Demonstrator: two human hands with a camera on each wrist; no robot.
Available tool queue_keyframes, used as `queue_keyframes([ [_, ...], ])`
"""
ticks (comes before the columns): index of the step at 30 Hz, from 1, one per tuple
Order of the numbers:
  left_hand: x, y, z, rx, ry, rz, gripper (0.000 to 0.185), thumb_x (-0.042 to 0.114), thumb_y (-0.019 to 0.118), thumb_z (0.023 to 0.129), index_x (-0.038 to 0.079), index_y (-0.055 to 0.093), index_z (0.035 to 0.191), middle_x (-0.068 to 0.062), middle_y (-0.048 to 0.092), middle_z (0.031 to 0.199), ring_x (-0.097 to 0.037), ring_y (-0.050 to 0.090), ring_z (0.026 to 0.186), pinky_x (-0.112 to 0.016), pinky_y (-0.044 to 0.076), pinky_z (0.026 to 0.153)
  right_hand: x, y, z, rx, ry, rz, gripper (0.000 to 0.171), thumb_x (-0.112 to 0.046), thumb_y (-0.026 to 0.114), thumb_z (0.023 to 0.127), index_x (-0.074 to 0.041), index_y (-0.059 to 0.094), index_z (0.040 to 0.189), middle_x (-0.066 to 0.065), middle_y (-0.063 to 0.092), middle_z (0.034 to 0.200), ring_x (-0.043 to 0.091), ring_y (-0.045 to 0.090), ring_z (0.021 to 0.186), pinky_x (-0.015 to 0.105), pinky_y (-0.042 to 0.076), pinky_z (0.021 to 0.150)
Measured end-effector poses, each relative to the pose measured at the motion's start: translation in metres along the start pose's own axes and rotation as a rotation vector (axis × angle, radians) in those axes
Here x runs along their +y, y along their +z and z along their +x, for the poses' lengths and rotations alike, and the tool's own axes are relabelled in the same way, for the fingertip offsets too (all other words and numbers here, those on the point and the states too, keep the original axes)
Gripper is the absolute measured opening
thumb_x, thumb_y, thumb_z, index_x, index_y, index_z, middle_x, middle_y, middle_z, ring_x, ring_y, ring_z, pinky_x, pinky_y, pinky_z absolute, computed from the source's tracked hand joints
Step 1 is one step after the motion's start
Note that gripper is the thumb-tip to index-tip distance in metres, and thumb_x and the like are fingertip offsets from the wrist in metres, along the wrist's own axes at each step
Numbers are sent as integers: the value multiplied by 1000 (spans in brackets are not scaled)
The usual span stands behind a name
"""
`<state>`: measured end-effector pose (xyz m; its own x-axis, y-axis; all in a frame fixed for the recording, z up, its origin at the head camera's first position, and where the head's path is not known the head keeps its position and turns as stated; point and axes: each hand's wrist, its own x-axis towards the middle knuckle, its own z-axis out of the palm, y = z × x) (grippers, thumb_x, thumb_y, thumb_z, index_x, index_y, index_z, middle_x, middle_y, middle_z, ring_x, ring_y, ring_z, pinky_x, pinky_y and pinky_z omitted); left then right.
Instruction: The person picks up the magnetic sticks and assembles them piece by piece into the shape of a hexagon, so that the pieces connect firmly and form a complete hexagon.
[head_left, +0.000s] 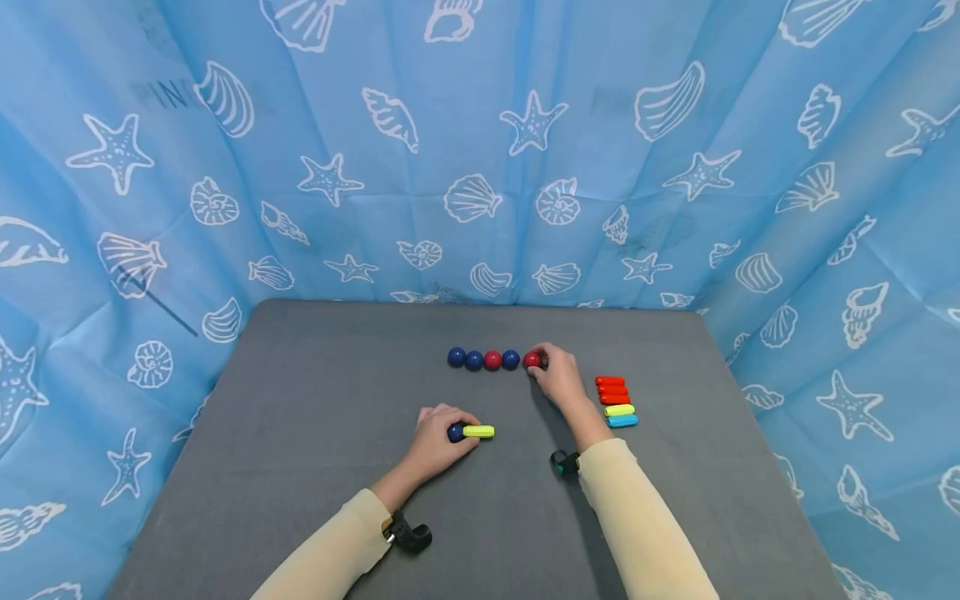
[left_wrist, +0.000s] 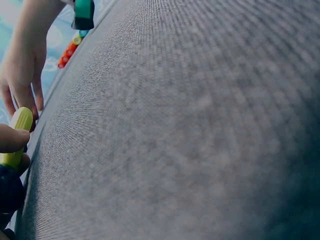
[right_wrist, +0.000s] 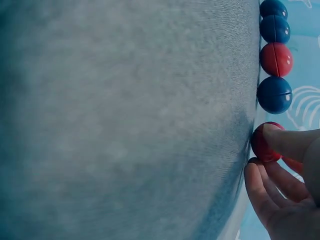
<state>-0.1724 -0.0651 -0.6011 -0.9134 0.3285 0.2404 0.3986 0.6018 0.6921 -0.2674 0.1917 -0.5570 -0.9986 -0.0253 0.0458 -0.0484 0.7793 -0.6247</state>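
In the head view my left hand (head_left: 438,437) holds a short yellow rod (head_left: 480,431), with a dark blue ball (head_left: 455,432) at the rod's near end. The left wrist view shows a thumb and fingertip pinching that yellow rod (left_wrist: 21,120) above the ball (left_wrist: 10,189). Farther back, my right hand (head_left: 558,377) has thumb and fingers around a red ball (head_left: 532,359). This red ball (right_wrist: 265,142) sits at the right end of a row, a small gap from the nearest blue ball (right_wrist: 275,95). Another red patch (right_wrist: 294,164) shows behind the fingers, mostly hidden.
The row holds blue balls (head_left: 474,361) and one red ball (head_left: 492,360). Right of my right hand lie several red rods (head_left: 612,390), a yellow rod (head_left: 619,410) and a blue rod (head_left: 622,422), side by side. A shell-patterned curtain (head_left: 480,167) borders the grey table (head_left: 337,375).
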Motion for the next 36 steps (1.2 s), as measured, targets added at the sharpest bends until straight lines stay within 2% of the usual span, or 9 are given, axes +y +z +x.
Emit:
queue_keyframes([
  [6,-3,1,0,-5,0,6,20,33,81,84,27,75,103,13,73,100,-9,59,97,-42,35,92,-1,-3,-15,19,10,33,36,-14,76,90,-5,65,124,17,70,114,31,64,103,47,52,93],
  [15,-2,1,-1,-6,-6,-24,20,34,81,85,28,75,103,14,73,100,-8,58,96,-42,34,93,-9,-2,-60,12,-25,121,37,-14,81,87,-9,68,121,12,73,114,25,71,102,42,57,88],
  [23,1,0,-2,1,-34,-17,19,32,81,85,27,75,103,13,73,99,-9,58,97,-42,34,94,-20,5,-88,-18,-72,118,37,-15,82,85,-12,70,120,6,74,109,19,69,96,39,58,82],
  [29,1,2,-2,25,-48,0,20,33,81,85,24,76,103,11,73,98,-10,58,96,-43,35,94,-25,12,-97,-84,-81,122,34,-13,82,84,-13,71,116,4,74,102,15,68,87,36,58,79],
  [36,2,1,-1,47,-45,-13,20,30,81,85,22,76,102,9,73,96,-11,57,93,-43,35,93,-31,18,-95,-172,-141,147,34,-10,80,86,-11,71,118,5,73,107,15,68,90,36,58,81],
])
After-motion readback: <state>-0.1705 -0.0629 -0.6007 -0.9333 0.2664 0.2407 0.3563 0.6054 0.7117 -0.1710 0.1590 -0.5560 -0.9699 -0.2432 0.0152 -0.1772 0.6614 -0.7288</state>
